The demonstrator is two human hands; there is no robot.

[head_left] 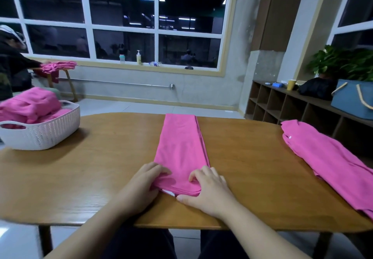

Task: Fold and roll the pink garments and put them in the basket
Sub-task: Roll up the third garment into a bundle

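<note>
A pink garment (pixel 181 149), folded into a long narrow strip, lies down the middle of the wooden table (pixel 101 168). The left hand (pixel 141 186) and right hand (pixel 207 192) both curl their fingers over its near end, each grip pinching the layered fabric. A white basket (pixel 42 133) at the table's left holds rolled pink garments (pixel 30 105). Another pink garment (pixel 327 157) lies flat on the right.

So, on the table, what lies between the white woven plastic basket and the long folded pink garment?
Only bare wooden tabletop lies between the white woven plastic basket and the long folded pink garment, as the head view shows.
</note>
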